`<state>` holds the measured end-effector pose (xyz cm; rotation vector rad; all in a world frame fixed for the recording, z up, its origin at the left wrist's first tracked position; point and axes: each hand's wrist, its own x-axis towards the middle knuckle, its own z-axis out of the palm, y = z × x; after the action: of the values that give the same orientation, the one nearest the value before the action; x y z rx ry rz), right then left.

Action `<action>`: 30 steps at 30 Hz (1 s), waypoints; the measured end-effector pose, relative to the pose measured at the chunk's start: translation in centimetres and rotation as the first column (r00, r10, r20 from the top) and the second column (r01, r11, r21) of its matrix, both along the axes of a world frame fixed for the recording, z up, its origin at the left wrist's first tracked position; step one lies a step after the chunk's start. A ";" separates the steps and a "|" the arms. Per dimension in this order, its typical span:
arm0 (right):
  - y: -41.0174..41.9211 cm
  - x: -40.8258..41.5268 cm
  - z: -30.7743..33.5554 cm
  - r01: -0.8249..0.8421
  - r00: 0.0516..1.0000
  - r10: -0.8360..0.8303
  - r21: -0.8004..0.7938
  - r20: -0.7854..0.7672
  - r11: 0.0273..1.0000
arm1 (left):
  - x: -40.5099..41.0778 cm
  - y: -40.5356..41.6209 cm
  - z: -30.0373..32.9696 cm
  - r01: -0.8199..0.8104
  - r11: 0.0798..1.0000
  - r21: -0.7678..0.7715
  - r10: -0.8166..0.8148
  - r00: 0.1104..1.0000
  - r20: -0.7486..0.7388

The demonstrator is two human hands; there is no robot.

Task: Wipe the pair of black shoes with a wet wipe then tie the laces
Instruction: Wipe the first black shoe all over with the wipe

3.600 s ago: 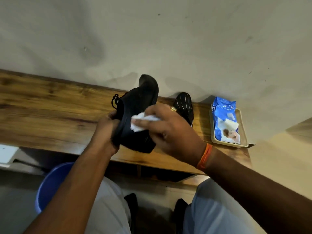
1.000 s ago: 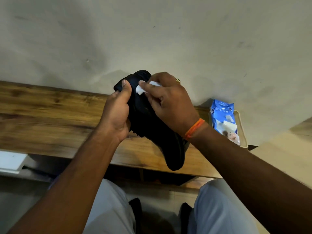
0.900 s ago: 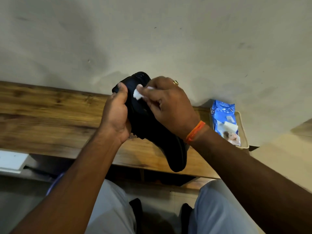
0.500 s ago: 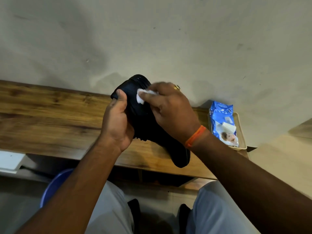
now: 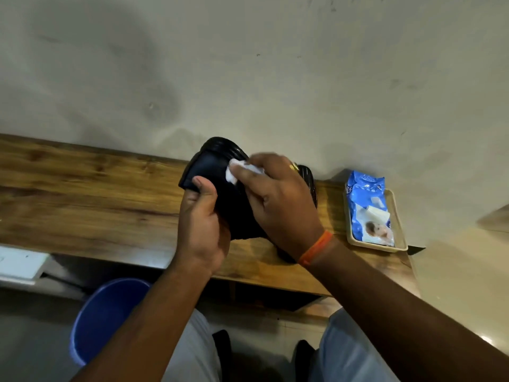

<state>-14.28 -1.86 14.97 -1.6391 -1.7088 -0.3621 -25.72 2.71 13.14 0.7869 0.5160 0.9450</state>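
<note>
My left hand (image 5: 201, 219) grips a black shoe (image 5: 220, 172) held up above the wooden shelf (image 5: 82, 194), thumb lying on its side. My right hand (image 5: 278, 199) pinches a crumpled white wet wipe (image 5: 239, 170) and presses it against the shoe's upper end, near the ribbed sole edge. The second black shoe (image 5: 309, 180) stands against the wall behind my right hand, mostly hidden. No laces are visible.
A blue pack of wet wipes (image 5: 369, 205) lies in a beige tray (image 5: 400, 238) at the shelf's right end. A blue bucket (image 5: 107, 315) sits on the floor under the shelf, left of my knees. A white box (image 5: 19, 264) sits at the far left.
The shoe has been turned from lace side up to sole end up since the oldest frame. Over the last second my right hand rubbed the wipe over the upper end; the second shoe shows again.
</note>
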 end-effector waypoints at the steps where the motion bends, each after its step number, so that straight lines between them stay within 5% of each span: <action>1: 0.7 -0.4 0.8 0.004 1.000 -0.004 0.023 -0.012 1.000 | 0.0 -0.3 0.0 0.003 1.000 0.003 -0.003 1.000 0.011; 12: -1.1 1.0 -1.9 0.077 0.996 -0.080 -0.074 -0.031 0.994 | -0.9 -0.4 0.6 -0.214 0.928 -0.306 0.273 0.948 0.165; 19: 0.1 -1.8 -0.6 0.007 0.998 -0.010 -0.049 -0.062 0.999 | -1.6 -1.9 2.0 -0.180 0.878 -0.443 0.325 0.904 0.276; 30: -0.2 -1.9 -1.0 -0.073 0.997 0.076 -0.106 0.032 0.992 | -2.6 -1.3 2.4 -0.215 0.820 -0.530 0.317 0.942 0.108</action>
<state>-16.16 -2.06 13.98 -1.6465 -1.8379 -0.2710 -28.30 1.43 15.58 0.1343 0.6830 1.0662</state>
